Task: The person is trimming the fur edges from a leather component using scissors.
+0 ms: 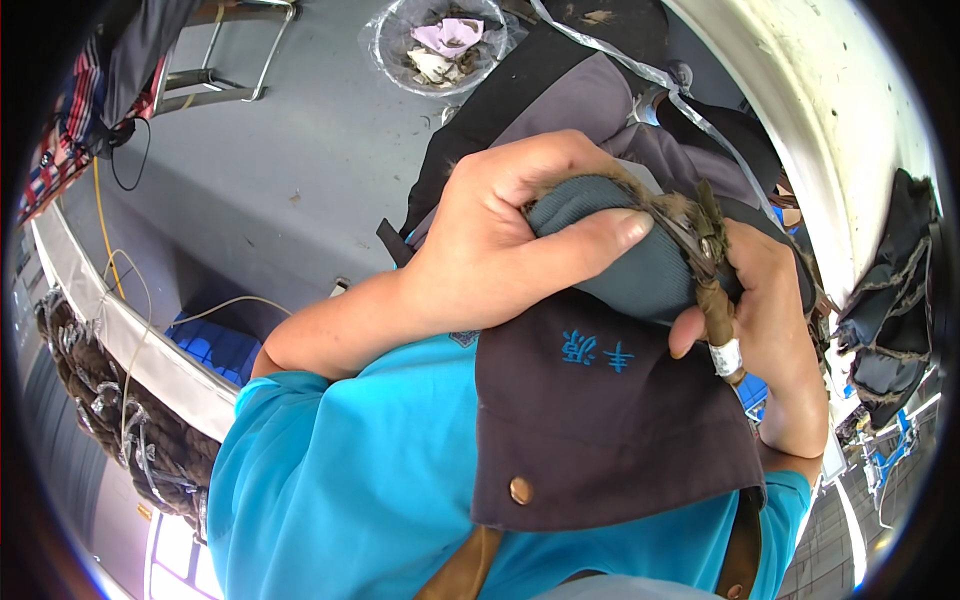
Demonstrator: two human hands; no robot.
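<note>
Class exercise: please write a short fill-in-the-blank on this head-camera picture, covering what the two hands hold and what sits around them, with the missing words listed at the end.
1. Both hands, the left hand and the right hand, grip a grey-green ribbed ____ edged with brown fur trim.
2. The person wears a ____ shirt under a dark apron.
3. The apron carries a round metal ____ near its lower edge.
4. On the grey floor stands a waste bin lined with a clear plastic ____.

Missing words: cuff; blue; snap; bag
</note>
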